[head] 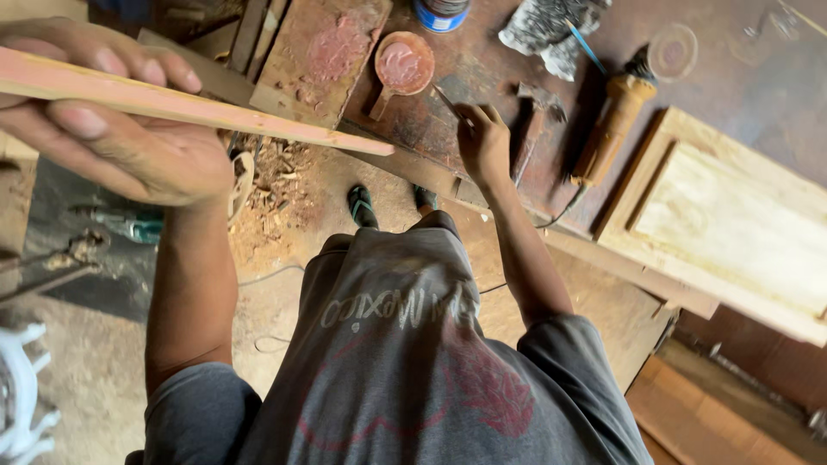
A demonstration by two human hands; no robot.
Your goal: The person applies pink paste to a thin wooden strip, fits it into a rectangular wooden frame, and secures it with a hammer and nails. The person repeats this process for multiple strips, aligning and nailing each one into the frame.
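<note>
Our left hand [112, 129] is closed on a long, thin, light, stiff pink wood strip [215, 110] at ten o'clock, best held mid-length, while our right hand [482, 142] pinches a small putty knife [450, 103] over the worktop [482, 69].

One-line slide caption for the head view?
Left hand holds a pink-coated wooden strip; right hand grips a thin tool over the workbench.

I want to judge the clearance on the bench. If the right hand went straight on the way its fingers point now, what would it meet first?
The right hand, holding a thin metal blade, points up the picture over the dark wooden workbench. First in that line is probably the small round lid of pink paste, though depth is unclear.
</note>
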